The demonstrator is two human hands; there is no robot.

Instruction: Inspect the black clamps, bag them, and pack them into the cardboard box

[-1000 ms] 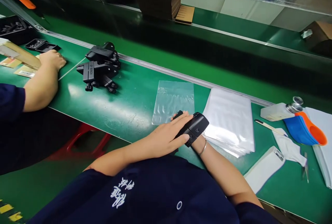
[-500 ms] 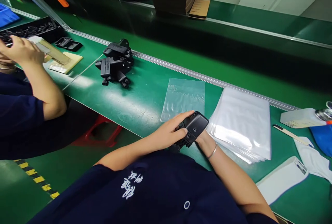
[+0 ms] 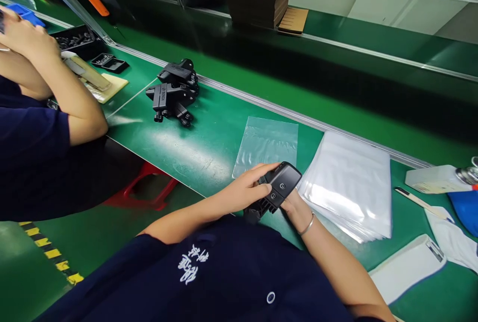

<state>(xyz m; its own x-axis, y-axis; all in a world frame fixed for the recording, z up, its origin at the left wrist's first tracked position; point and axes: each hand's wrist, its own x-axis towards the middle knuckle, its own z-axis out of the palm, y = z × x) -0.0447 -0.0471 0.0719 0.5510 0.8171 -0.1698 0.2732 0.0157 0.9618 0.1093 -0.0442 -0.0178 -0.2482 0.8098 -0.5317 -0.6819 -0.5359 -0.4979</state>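
A black plastic device [image 3: 283, 182] with two round marks on its face is held close in front of my chest, tilted. My left hand [image 3: 254, 186] is closed on its left side, with the thumb across the near face. From the right and beneath, my right hand [image 3: 290, 202] supports it; the fingers are hidden behind the device. Just beyond lies a single clear plastic bag [image 3: 267, 140], flat on the green bench. A thick stack of clear plastic bags [image 3: 349, 182] is to the right.
Black BOSCH-marked devices [image 3: 174, 93] are piled on the bench at left. A co-worker's arm [image 3: 70, 83] is farther left, near a black parts bin [image 3: 76, 38]. At right are a bottle [image 3: 429, 178], a brush [image 3: 418, 200], a white tray [image 3: 409, 267] and a white cloth [image 3: 453, 237].
The view has shifted slightly, so the bench appears a little lower and farther right. My hands keep the same hold on the device. The co-worker's hands have risen and moved left.
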